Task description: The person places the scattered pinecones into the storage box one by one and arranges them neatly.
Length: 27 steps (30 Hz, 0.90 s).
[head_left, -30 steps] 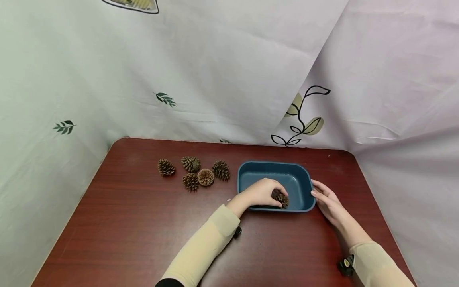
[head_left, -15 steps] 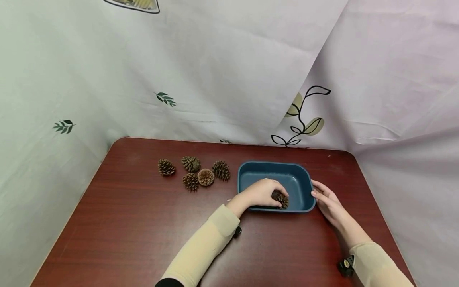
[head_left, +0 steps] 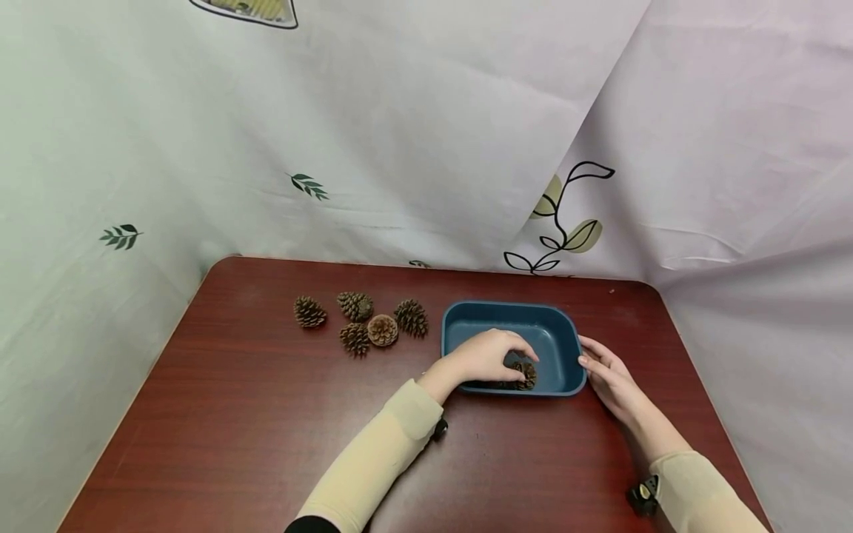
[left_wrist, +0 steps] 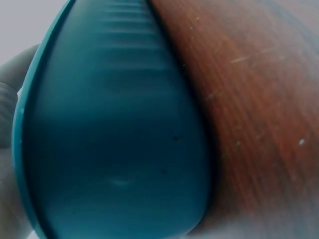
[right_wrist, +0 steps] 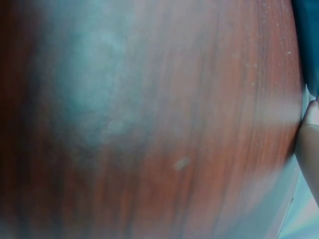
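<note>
Nearest, two cream sleeves reach in over the worktop, the right one with a small black device at its cuff. The left hand is bent down into a blue box, its thumb and forefinger curved and set apart, with some width between their tips. A pine cone lies under and between those fingers, low in the box by its near wall; the thumb tip crosses over the near side of the cone and the forefinger tip stands above its far side. Whether the thumb touches it is hard to say, as the hand covers part of it. The right hand rests its fingers, fairly straight, against the outside of the box's right end, thumb tip at the rim. Farther on, left of the box and toward the worktop's far edge, sit five loose cones, the leftmost a little apart, nearest the far left corner. Behind that edge hangs a pale cloth printed with leaves.
</note>
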Tool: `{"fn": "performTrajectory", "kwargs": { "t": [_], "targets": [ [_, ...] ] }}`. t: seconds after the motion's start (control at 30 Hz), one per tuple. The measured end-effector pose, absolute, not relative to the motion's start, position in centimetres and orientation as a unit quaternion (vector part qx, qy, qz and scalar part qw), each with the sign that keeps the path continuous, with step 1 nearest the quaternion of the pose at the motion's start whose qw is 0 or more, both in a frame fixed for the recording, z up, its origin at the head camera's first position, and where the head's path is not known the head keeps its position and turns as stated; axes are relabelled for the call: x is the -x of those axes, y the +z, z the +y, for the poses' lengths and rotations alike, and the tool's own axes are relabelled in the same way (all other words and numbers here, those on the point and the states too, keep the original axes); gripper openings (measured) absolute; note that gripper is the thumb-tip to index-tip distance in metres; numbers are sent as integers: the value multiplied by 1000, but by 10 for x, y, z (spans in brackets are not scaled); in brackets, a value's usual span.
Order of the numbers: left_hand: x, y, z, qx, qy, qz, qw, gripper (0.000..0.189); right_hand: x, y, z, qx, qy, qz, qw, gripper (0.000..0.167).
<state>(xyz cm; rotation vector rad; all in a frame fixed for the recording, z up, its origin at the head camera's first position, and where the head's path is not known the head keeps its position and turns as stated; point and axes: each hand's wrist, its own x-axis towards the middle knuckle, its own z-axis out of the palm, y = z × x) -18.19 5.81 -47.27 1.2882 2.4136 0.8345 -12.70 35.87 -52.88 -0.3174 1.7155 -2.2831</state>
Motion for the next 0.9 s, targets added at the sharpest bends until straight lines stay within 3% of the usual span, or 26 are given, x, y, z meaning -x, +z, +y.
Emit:
{"fn": "performTrajectory", "kwargs": {
  "t": [0.9],
  "targets": [
    [199,-427,-13,-397,364,839,74,29,126,-527,359,99,-780,602,140,44]
  ]
}}
